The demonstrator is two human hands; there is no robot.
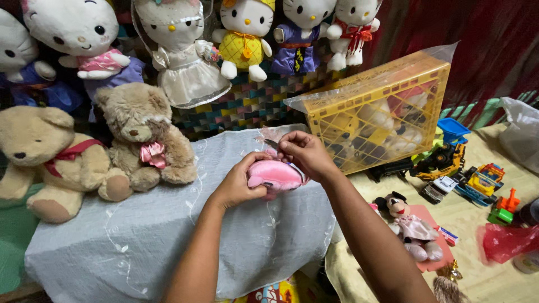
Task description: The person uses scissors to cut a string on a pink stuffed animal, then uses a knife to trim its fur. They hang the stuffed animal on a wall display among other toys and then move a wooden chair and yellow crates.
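Both hands meet dead centre of the frame over the table. The left hand [236, 188] is cupped around a small pink plush toy with a smooth rounded body [276, 175], gripping it from the lower left side, while the right hand [306, 152] is pinched shut on something thin and dark at the toy's top edge. It could be a tag or a zip pull, too small for me to say. So the two hands are close together, both clamped on the same toy, held just above the pale grey embroidered cloth [140, 235] that covers the table.

Risk-wise, I reckon a hard tug from that pinch could tear a seam or make the toy pop out of the left hand's grip, since that plush looks slippery.

At the left of the frame, two tan teddy bears [143, 134] sit on the cloth's edge; an elbow swing might knock them off. Right of centre, a yellow plastic lattice crate wrapped in clear film [387, 106] leans close to the right forearm and could get bumped.
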